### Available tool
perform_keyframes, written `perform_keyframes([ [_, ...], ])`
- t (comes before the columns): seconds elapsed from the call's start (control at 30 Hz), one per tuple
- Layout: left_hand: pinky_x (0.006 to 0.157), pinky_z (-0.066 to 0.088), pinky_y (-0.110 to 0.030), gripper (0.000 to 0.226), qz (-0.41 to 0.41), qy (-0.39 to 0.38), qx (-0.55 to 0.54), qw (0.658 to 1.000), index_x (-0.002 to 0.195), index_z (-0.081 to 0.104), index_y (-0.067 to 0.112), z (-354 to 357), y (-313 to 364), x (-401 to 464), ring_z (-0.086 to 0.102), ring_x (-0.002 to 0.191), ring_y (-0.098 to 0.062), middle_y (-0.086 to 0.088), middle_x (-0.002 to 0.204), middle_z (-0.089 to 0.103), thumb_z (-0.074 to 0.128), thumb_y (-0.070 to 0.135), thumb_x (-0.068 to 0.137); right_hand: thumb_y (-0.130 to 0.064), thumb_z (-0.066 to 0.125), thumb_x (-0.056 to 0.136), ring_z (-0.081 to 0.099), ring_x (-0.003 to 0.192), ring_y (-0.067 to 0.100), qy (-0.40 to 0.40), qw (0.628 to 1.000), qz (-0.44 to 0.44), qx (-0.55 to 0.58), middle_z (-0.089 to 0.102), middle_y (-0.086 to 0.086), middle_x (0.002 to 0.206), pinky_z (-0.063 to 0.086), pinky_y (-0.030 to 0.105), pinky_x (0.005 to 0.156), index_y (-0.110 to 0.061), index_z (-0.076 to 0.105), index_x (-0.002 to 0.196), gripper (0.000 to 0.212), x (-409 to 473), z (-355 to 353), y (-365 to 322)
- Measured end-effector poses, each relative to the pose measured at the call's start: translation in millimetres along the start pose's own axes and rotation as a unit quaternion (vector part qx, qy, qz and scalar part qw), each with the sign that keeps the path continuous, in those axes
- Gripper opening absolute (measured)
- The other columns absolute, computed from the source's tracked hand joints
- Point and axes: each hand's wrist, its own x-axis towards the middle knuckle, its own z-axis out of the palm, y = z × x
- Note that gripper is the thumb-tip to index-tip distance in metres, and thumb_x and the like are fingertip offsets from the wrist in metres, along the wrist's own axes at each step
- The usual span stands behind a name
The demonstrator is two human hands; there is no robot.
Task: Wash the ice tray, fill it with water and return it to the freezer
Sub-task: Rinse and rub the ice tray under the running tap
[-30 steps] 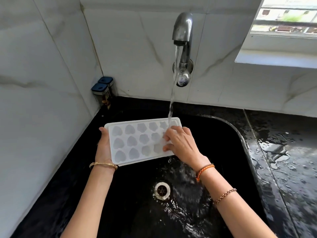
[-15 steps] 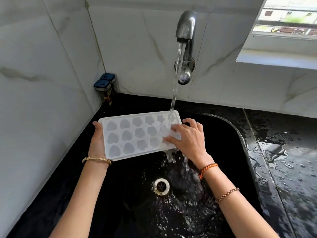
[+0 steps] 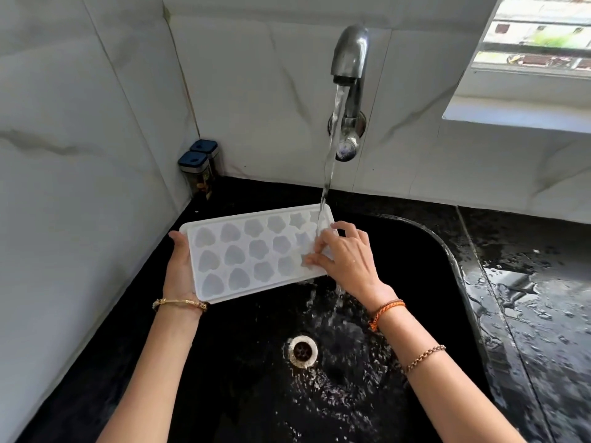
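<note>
While the water runs, here's how things sit:

ice tray: white plastic ice tray (image 3: 256, 254) with heart and star shaped pockets, held above the black sink (image 3: 447, 251), cavity side up and tilted a bit, right end higher and further back. That right end is directly under the stream.

left hand: left hand (image 3: 180, 270) cradles the tray's left short end from underneath and the side, thumb tip hooked over the far left corner. The fingers themselves are hidden under the tray, so can't say how they're curled, but the hand is clearly carrying that end.

right hand: right hand (image 3: 345, 257) is on top of the tray's right end, fingers bent and slightly fanned, fingertips (image 3: 308, 259) pressing into the star pockets. Water hits right by the knuckles. Can't tell whether the thumb wraps under the edge.

tap: metal tap (image 3: 350, 59) on the wall, turned on, steady stream landing on the tray and spilling off its near right edge into the basin.

drain: round metal drain (image 3: 303, 350) below, splashes all around it.

counter: wet black counter (image 3: 543, 298) on the right; two blue-lidded jars (image 3: 198, 169) in the back left corner.
</note>
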Motion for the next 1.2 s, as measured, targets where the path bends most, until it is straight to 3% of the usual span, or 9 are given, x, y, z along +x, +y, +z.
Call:
perform_keyframes([
  [0.1, 0.049, 0.057, -0.034, 0.056, 0.005, -0.005, -0.002, 1.000, 0.096, 0.064, 0.027, 1, -1, 0, 0.073, 0.070, -0.017, 0.004, 0.080, 0.076, 0.023, 0.064, 0.091, -0.046, 0.063, 0.078, 0.035, 0.129, 0.019, -0.031, 0.999, -0.016, -0.014, 0.065, 0.004, 0.106, 0.015, 0.027, 0.093, -0.012, 0.059, 0.091, 0.037, 2, 2, 2],
  [0.23, 0.049, 0.057, -0.034, 0.056, -0.001, -0.003, 0.000, 1.000, 0.096, 0.065, 0.027, -7, -3, -2, 0.073, 0.070, -0.017, 0.003, 0.080, 0.076, 0.024, 0.065, 0.090, -0.051, 0.070, 0.066, 0.047, 0.111, 0.019, 0.036, 0.999, -0.004, -0.023, 0.064, 0.004, 0.096, 0.018, 0.027, 0.087, -0.012, 0.060, 0.079, 0.043, 0, 0, -1],
  [0.4, 0.050, 0.057, -0.036, 0.057, -0.015, 0.002, -0.016, 1.000, 0.089, 0.070, 0.029, -14, 2, -4, 0.073, 0.071, -0.020, 0.001, 0.084, 0.076, 0.028, 0.067, 0.088, -0.044, 0.058, 0.084, 0.032, 0.133, 0.021, -0.026, 0.996, -0.052, -0.061, 0.061, 0.009, 0.118, 0.011, 0.030, 0.096, -0.014, 0.056, 0.087, 0.030, -3, 14, -5],
  [0.5, 0.051, 0.057, -0.037, 0.057, -0.026, 0.000, -0.009, 1.000, 0.093, 0.068, 0.028, -16, 3, -4, 0.073, 0.072, -0.021, 0.000, 0.085, 0.076, 0.029, 0.069, 0.087, -0.045, 0.063, 0.079, 0.042, 0.123, 0.019, -0.016, 0.997, -0.041, -0.066, 0.062, 0.005, 0.112, 0.013, 0.028, 0.094, -0.014, 0.059, 0.085, 0.032, -3, 14, -6],
  [0.67, 0.069, 0.056, -0.040, 0.061, -0.027, 0.011, 0.000, 1.000, 0.104, 0.064, 0.028, -14, 4, -6, 0.069, 0.090, -0.025, -0.004, 0.104, 0.071, 0.029, 0.072, 0.084, -0.051, 0.061, 0.077, 0.041, 0.122, 0.015, -0.004, 0.997, -0.036, -0.072, 0.065, 0.000, 0.104, 0.015, 0.028, 0.090, -0.017, 0.058, 0.080, 0.035, -3, 10, -3],
  [0.77, 0.056, 0.059, -0.036, 0.059, -0.023, 0.005, 0.000, 1.000, 0.101, 0.063, 0.026, -9, 5, -5, 0.073, 0.076, -0.020, 0.000, 0.087, 0.076, 0.026, 0.069, 0.086, -0.046, 0.061, 0.080, 0.040, 0.122, 0.017, -0.034, 0.998, -0.028, -0.049, 0.063, 0.003, 0.105, 0.017, 0.027, 0.090, -0.018, 0.054, 0.082, 0.029, -2, 10, -6],
  [0.87, 0.050, 0.058, -0.032, 0.057, -0.011, 0.016, 0.001, 1.000, 0.097, 0.062, 0.025, -7, 1, -6, 0.073, 0.066, -0.017, 0.003, 0.075, 0.076, 0.024, 0.066, 0.089, -0.043, 0.072, 0.070, 0.051, 0.108, 0.018, 0.030, 0.999, 0.015, -0.002, 0.066, 0.004, 0.090, 0.022, 0.028, 0.088, -0.014, 0.054, 0.068, 0.035, -7, 3, -8],
  [1.0, 0.056, 0.055, -0.032, 0.055, 0.003, 0.047, 0.005, 0.999, 0.094, 0.063, 0.026, -8, -3, -6, 0.072, 0.064, -0.014, 0.006, 0.072, 0.075, 0.025, 0.066, 0.090, -0.025, 0.077, 0.069, 0.066, 0.089, 0.025, 0.181, 0.983, -0.003, -0.030, 0.067, 0.004, 0.063, 0.038, 0.034, 0.083, -0.005, 0.062, 0.064, 0.025, -25, 4, -17],
  [1.2, 0.061, 0.051, -0.033, 0.052, 0.006, 0.069, 0.018, 0.997, 0.092, 0.065, 0.028, -9, 0, -12, 0.070, 0.072, -0.016, 0.004, 0.079, 0.074, 0.027, 0.065, 0.090, -0.024, 0.082, 0.066, 0.068, 0.088, 0.025, 0.157, 0.981, -0.036, -0.104, 0.068, 0.005, 0.060, 0.035, 0.032, 0.081, -0.007, 0.058, 0.060, 0.030, -36, -2, -17],
])
